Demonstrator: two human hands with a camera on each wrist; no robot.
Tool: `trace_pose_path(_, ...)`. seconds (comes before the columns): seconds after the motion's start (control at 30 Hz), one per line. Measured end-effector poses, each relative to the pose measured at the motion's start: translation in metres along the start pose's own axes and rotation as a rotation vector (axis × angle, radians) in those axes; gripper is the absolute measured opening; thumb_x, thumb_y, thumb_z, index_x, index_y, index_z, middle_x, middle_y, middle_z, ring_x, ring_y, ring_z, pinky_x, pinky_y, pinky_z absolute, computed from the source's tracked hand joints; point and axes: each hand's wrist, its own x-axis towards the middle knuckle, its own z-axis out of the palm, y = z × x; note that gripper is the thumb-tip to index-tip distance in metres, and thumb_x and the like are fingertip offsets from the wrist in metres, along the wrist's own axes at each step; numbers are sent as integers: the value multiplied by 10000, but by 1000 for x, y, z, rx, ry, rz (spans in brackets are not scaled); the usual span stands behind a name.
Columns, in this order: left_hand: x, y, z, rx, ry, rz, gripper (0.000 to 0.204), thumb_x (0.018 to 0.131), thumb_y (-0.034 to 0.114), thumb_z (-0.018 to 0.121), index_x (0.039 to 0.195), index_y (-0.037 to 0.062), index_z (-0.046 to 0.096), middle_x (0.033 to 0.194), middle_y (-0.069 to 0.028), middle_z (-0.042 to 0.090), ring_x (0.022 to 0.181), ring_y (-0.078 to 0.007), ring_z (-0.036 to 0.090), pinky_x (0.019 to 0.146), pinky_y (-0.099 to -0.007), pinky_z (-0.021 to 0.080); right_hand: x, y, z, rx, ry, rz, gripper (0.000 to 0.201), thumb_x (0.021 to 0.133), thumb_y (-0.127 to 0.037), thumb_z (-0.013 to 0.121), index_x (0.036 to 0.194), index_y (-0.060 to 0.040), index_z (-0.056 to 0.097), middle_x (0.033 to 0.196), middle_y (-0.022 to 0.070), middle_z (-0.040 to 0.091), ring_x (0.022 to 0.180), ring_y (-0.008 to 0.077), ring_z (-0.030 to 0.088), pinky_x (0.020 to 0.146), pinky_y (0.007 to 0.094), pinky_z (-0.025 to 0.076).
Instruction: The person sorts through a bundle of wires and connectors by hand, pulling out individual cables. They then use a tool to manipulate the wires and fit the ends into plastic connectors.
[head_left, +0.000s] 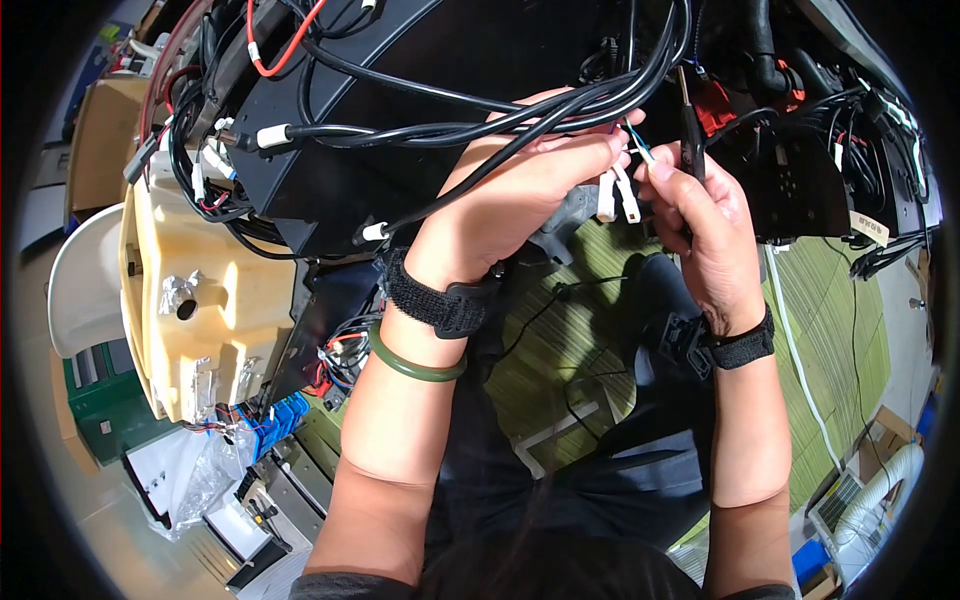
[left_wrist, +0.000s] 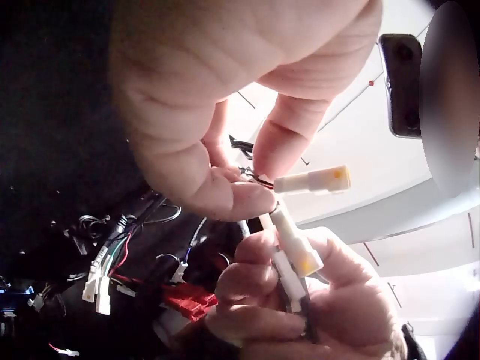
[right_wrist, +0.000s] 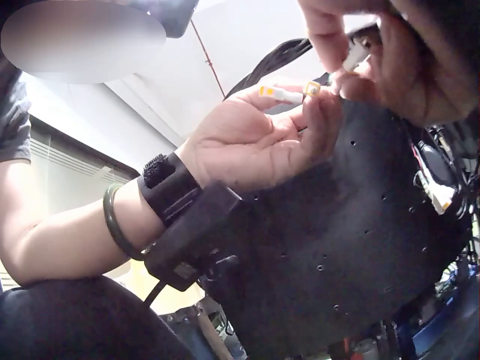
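Note:
My left hand point(head_left: 540, 165) is under a bundle of black cables and pinches thin wires close to two white connectors. Those connectors, one point(left_wrist: 315, 180) pointing sideways and another point(left_wrist: 300, 244) angled down, have yellow inserts. My right hand point(head_left: 705, 210) faces it, thumb and forefinger pinching a small white piece point(right_wrist: 356, 56) at the end of a thin blue wire point(head_left: 637, 138). A slim black-handled tool point(head_left: 691, 145) with a thin shaft stands up along the right hand's fingers. In the left wrist view, the fingertips of both hands are close together.
Thick black cables point(head_left: 420, 130) cross over a black panel point(right_wrist: 322, 240). At the left stands a cream-coloured housing point(head_left: 215, 290); a red connector point(head_left: 712, 108) and more wiring point(head_left: 865, 140) are at the right. Green matting point(head_left: 830, 330) covers the floor below.

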Motion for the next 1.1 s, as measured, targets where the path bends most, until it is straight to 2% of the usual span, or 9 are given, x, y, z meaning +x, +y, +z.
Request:
trace_pose_path(0.07, 0, 0, 0, -13, -9, 6, 312, 848, 65, 536, 1156, 32, 504, 1140, -86, 554, 915, -119, 569, 821, -258, 460, -1, -2, -1, -36, -2, 5, 167, 819, -229, 564, 883, -77, 588, 736, -57, 552, 524, -29, 359, 434, 143, 227)
trace_pose_path(0.13, 1, -3, -2, 18, -5, 37, 308, 847, 66, 537, 1153, 33, 509, 1139, -86, 554, 917, -121, 570, 820, -259, 460, -1, -5, -1, -70, -30, 8, 190, 812, -228, 597, 895, -58, 596, 775, -37, 577, 584, -18, 435, 477, 140, 310)
trace_pose_path(0.17, 2, -3, -3, 50, -2, 68, 305, 847, 66, 539, 1149, 34, 513, 1138, -86, 555, 918, -122, 570, 820, -259, 460, -1, -5, -1, -70, -30, 8, 190, 812, -228, 597, 895, -58, 596, 775, -37, 577, 584, -18, 435, 477, 140, 310)
trace_pose_path(0.23, 2, -3, -3, 56, 10, 78, 303, 843, 64, 546, 1143, 32, 518, 1129, -86, 560, 920, -125, 571, 820, -259, 459, -2, -6, 2, -19, -78, -29, 172, 785, -166, 644, 883, -33, 597, 791, -21, 588, 666, 13, 502, 577, 156, 398)
trace_pose_path(0.27, 2, -3, -3, 63, 22, 87, 301, 838, 61, 553, 1137, 30, 524, 1121, -87, 564, 921, -128, 572, 821, -258, 459, -2, -5, 2, -19, -79, -29, 172, 785, -166, 644, 883, -33, 597, 791, -21, 588, 666, 13, 502, 577, 156, 398)
trace_pose_path(0.33, 2, -6, -3, 72, 23, 106, 302, 833, 59, 560, 1132, 28, 527, 1114, -87, 568, 921, -129, 573, 821, -257, 459, -1, -1, 2, -25, -72, -37, 180, 751, -109, 682, 880, -16, 597, 790, -16, 586, 720, 39, 529, 671, 180, 433)
trace_pose_path(0.87, 3, -10, -3, 16, 39, 132, 288, 816, 52, 586, 1101, 32, 550, 1058, -83, 599, 888, -117, 586, 748, -222, 473, 1, 2, -1, -65, -101, -83, 204, 753, -94, 681, 915, -8, 593, 839, -8, 595, 756, 41, 533, 695, 187, 438)
trace_pose_path(1.1, 3, -8, 0, -11, 65, 96, 296, 813, 59, 595, 1106, 37, 554, 1071, -87, 593, 897, -114, 582, 755, -224, 471, 0, 2, -1, -61, -101, -75, 223, 759, -90, 673, 947, -6, 590, 859, -7, 597, 779, 40, 533, 713, 186, 435)
